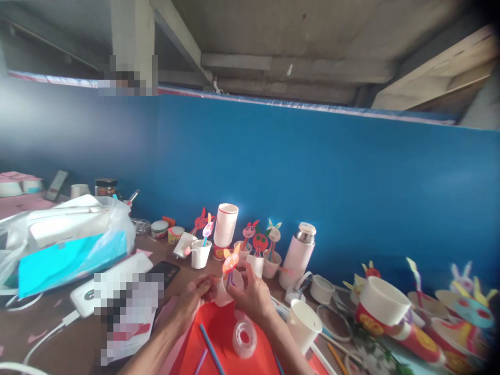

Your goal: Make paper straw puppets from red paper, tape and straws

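Head view: left hand, right hand, both partly curled, gripping white cup between them.

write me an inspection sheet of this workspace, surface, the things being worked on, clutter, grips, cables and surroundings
surface: brown table, with a red sheet in front of the person
job's things: white paper cup with an orange face cutout rising above it; tape roll and blue stick on the sheet
clutter: plastic bag and dark phone to the left; pink-white flask behind, to the right
grips: bare hands; left grip and right grip at either side of the paper cup, exact finger contact unclear
cables: white cable plugged into a white device
surroundings: blue partition, concrete ceiling above
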The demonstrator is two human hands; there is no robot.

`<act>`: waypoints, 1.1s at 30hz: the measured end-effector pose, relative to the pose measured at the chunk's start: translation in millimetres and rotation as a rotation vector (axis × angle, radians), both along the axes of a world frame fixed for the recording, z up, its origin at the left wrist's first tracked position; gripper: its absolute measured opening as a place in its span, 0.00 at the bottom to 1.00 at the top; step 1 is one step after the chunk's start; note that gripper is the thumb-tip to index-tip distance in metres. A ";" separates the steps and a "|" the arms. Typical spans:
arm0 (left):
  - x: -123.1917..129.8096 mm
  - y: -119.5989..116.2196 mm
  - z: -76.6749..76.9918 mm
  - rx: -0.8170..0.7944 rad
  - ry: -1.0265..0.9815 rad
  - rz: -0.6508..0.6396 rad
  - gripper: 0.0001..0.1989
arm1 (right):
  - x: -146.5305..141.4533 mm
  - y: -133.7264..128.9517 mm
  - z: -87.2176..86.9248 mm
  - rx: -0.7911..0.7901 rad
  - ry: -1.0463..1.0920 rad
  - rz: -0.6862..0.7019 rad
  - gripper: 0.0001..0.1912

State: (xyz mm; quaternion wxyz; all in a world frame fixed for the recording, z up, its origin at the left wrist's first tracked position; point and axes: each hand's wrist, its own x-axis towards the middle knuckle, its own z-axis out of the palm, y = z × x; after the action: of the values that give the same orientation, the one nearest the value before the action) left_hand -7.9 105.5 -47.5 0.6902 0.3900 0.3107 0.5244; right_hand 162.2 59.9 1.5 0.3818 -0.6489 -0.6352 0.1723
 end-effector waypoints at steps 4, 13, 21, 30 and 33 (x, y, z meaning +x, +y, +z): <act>-0.4 -0.7 -0.5 -0.007 -0.011 0.002 0.24 | -8.9 -1.7 11.2 -0.012 -0.152 0.016 0.30; -0.7 2.2 -10.8 -0.015 -0.004 0.023 0.27 | -14.3 5.4 9.9 -0.019 -0.285 -0.035 0.33; -2.8 -2.6 -4.6 -0.048 0.049 0.234 0.25 | -16.7 39.2 14.0 0.035 -0.397 -0.172 0.33; -1.4 -1.0 -14.7 0.083 0.152 0.291 0.23 | -30.3 59.8 -0.5 0.036 -0.450 -0.209 0.33; -0.9 3.3 -19.4 0.084 0.157 0.289 0.25 | -27.9 56.7 -1.2 0.036 -0.457 -0.207 0.34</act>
State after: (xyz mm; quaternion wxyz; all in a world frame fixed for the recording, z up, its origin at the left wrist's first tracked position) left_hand -8.8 108.7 -66.9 0.5642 0.4096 0.3944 0.5986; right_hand 134.3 116.7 0.2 0.2553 -0.7258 -0.6380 -0.0303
